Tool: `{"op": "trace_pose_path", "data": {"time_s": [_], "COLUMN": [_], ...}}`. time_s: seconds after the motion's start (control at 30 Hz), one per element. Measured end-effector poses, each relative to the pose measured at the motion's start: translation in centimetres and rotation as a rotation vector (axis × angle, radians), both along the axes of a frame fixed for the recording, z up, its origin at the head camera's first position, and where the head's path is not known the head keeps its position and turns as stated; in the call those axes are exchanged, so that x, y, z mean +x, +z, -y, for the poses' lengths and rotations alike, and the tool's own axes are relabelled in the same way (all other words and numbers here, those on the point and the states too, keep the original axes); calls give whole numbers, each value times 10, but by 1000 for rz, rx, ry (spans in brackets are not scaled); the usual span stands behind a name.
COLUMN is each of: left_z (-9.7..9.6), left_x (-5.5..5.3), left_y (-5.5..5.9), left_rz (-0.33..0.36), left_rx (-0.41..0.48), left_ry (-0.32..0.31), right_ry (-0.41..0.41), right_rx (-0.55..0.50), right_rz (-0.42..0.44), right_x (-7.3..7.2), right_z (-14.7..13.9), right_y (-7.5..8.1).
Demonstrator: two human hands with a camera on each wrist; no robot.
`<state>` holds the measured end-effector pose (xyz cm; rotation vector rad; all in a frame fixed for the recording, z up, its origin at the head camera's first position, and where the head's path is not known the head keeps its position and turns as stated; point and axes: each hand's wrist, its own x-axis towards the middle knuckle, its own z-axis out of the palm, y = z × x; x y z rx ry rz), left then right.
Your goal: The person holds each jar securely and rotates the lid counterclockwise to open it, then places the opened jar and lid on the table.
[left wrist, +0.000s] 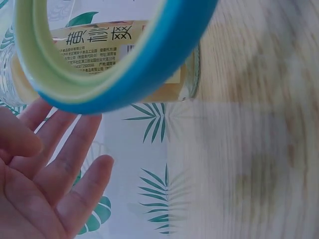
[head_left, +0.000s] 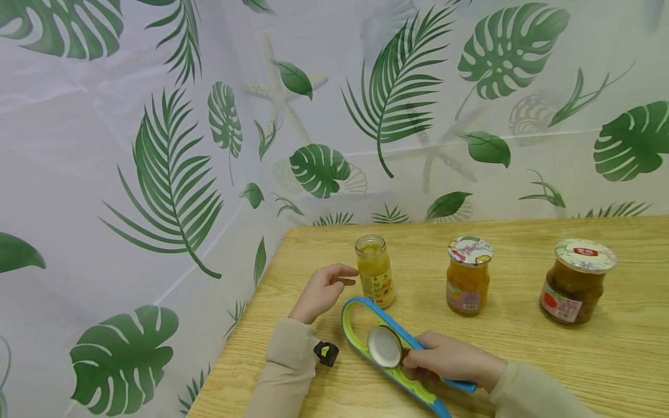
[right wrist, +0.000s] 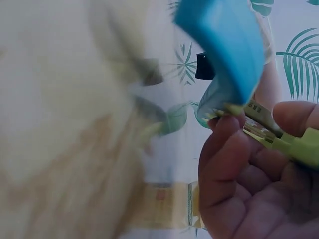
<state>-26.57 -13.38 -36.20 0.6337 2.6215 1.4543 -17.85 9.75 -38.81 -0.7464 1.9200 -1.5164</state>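
An open glass jar [head_left: 375,273] of yellow fruit stands without a lid at the left of the table. Beside it is my left hand [head_left: 323,290], its fingers loosely extended towards the glass; whether a fingertip touches is hard to tell. My right hand [head_left: 449,357] grips a blue and green jar opener [head_left: 360,342] by its handles, the looped end lying in front of the jar. Between the opener's arms sits a round metal lid [head_left: 385,346], pale inside face up, close to my right fingertips. In the left wrist view the opener's loop [left wrist: 144,84] partly covers the jar's label.
Two lidded jars stand to the right: an orange one [head_left: 468,284] and a darker one [head_left: 572,290]. A black strap with a yellow mark [head_left: 326,352] is at the left wrist. Behind the wooden table [head_left: 512,348] hangs a leaf-printed curtain [head_left: 324,116].
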Motion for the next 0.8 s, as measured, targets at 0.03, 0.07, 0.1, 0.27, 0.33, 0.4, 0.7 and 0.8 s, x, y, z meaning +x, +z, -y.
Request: {"op": "trace_pose_path", "data": {"time_s": [0.03, 0.07, 0.1, 0.27, 0.33, 0.4, 0.7, 0.8], "left_z": [0, 0, 0, 0, 0, -1, -2, -1], "left_x": [0, 0, 0, 1, 2, 2, 3, 3], "left_y": [0, 0, 0, 0, 0, 0, 1, 1], "left_rz": [-1, -2, -5, -2, 2, -3, -11, -14], "left_rx": [-6, -9, -14, -17, -18, -15, -18, -26], "left_ry": [4, 6, 7, 17, 25, 24, 15, 18], "right_ry": [-5, -10, -13, -27, -36, -44, -55, -50], "right_rx": [-3, -7, -9, -2, 9, 20, 29, 10], "right_rz": [-3, -4, -4, -14, -16, -13, 26, 34], "right_x": [0, 0, -1, 0, 0, -1, -3, -3], "right_z": [0, 0, 0, -1, 0, 3, 9, 9], "right_y": [0, 0, 0, -1, 0, 1, 2, 1]}}
